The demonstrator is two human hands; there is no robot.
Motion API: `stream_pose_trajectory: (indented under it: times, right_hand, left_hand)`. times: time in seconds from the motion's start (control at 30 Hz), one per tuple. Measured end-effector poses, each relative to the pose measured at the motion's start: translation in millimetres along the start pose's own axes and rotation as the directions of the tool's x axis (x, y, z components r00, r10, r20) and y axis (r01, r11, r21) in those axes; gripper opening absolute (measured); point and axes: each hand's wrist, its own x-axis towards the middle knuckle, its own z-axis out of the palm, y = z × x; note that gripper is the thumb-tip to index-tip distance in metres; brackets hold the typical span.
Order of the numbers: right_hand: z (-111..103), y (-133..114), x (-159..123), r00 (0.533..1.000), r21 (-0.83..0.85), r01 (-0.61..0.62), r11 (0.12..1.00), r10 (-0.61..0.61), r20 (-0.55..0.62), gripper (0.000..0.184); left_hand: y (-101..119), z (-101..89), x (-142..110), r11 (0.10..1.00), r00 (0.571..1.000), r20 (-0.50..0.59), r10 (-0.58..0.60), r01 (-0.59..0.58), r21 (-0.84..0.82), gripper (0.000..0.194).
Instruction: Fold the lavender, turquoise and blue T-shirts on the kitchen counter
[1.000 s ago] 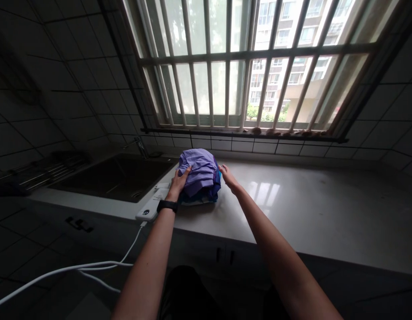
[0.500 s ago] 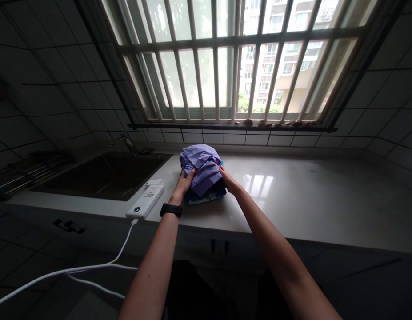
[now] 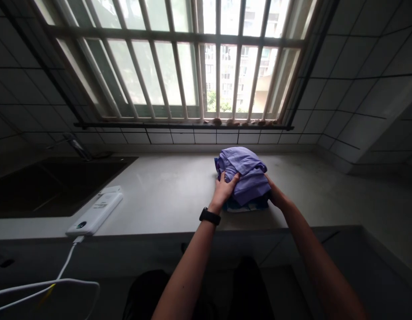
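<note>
A bundle of folded purple cloth lies on the counter, on top of a blue patterned cloth that shows along its lower edge. My left hand grips the near left side of the bundle, its thumb pressed on the purple fabric. On the right side, my right hand clasps the bundle, with its fingertips mostly hidden behind the cloth. Between the two hands, the bundle sits close to the counter surface; whether it is slightly lifted I cannot tell.
The pale countertop runs along beneath a barred window. To the left are a dark sink with a faucet and a white power bank with a white cable hanging off the edge. Small objects line the sill.
Both hands have moved the cloth bundle to the right along the counter, away from the sink and the power bank. The camera view has turned to the right too.
</note>
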Motion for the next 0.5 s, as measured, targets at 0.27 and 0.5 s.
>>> stream_pose_trajectory:
  times: [0.27, 0.5]
  right_hand:
    - [-108, -6, -14, 0.972, -0.264, -0.075, 0.962, 0.011, -0.235, 0.053]
    - [-163, -22, -2, 0.879, -0.526, -0.096, 0.845, -0.175, -0.443, 0.061]
  left_hand:
    - [56, 97.7, -11, 0.999, 0.980, 0.194, 0.043, -0.046, 0.013, 0.098]
    - [73, 132.0, 1, 0.994, 0.929, 0.355, 0.101, -0.106, -0.007, 0.106]
